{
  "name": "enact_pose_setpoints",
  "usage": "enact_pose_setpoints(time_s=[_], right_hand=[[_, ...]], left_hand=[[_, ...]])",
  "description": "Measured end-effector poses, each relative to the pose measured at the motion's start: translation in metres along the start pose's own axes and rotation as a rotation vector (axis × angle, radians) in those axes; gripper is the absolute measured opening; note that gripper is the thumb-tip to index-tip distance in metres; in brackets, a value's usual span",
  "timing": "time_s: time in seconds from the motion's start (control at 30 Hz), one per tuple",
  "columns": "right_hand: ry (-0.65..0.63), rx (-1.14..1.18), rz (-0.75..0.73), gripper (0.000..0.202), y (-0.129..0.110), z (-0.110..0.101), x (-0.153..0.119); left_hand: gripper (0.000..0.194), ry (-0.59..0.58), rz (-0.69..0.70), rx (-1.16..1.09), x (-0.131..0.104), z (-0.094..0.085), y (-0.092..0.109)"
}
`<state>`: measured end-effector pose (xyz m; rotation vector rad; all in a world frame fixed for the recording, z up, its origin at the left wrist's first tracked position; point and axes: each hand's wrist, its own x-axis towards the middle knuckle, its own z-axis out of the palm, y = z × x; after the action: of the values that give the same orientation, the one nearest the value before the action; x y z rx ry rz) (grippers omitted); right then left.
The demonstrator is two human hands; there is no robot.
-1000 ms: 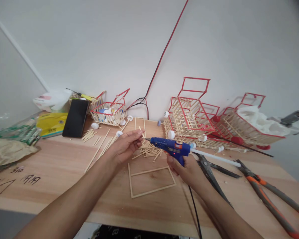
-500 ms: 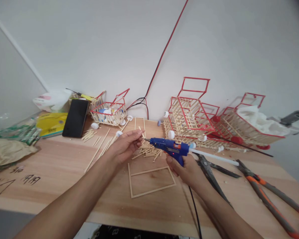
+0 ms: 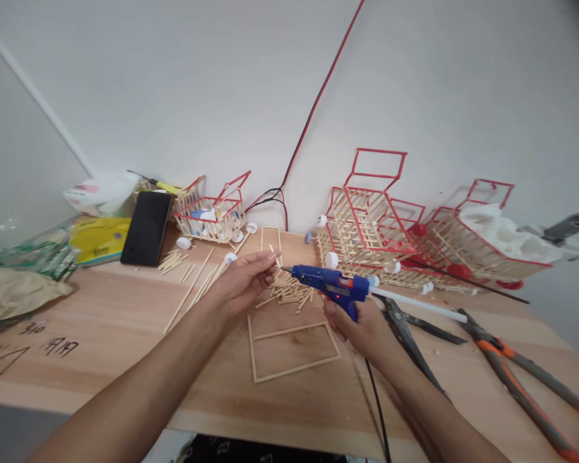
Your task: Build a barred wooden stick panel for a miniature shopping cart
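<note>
My right hand [image 3: 352,319] is wrapped round the handle of a blue hot glue gun [image 3: 325,281], whose red light is lit and whose white glue stick [image 3: 417,303] juts out behind. My left hand [image 3: 248,280] pinches a short wooden stick [image 3: 272,248], its end poking up past the fingertips. The gun's nozzle points left, right beside those fingers; whether it touches the stick cannot be made out. Below both hands, a rectangular frame of thin sticks [image 3: 296,372] lies flat on the wooden table [image 3: 212,392]. A pile of short sticks [image 3: 289,292] is partly hidden behind the gun.
Small stick-built carts with red rims [image 3: 371,218] stand along the wall at right, another cart [image 3: 212,222] at left. Orange-handled pliers [image 3: 521,373] and dark cutters [image 3: 405,331] lie at right. A phone [image 3: 146,228] leans beside a yellow packet [image 3: 100,241]. The gun's black cable [image 3: 379,405] hangs over the front edge.
Almost nothing differs. The glue gun has shifted very slightly, its nozzle tip a touch further left against my left fingertips; both hands keep their grip.
</note>
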<state>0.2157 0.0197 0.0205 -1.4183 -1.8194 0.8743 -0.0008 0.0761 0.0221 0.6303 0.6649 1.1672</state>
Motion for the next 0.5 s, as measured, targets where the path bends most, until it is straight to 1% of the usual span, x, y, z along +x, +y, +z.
enact_pose_setpoints(time_s=[0.17,0.3,0.4,0.5], right_hand=[[-0.003,0.016,0.015,0.039,-0.0013,0.0001,0.0002],[-0.029,0.005,0.009,0.039,-0.002,0.0009,-0.0005],[-0.038,0.042,-0.025,0.037,-0.0004,0.0012,-0.0012],[0.012,0.089,-0.081,0.038,0.0008,-0.0012,-0.0013]], left_hand=[[0.025,0.007,-0.001,-0.004,0.0022,-0.0024,-0.0006],[0.028,0.013,0.005,0.009,0.002,-0.0011,0.0002],[0.031,0.043,0.048,0.065,0.001,0.0016,0.0003],[0.033,0.091,0.116,0.182,0.0006,0.0035,-0.0012]])
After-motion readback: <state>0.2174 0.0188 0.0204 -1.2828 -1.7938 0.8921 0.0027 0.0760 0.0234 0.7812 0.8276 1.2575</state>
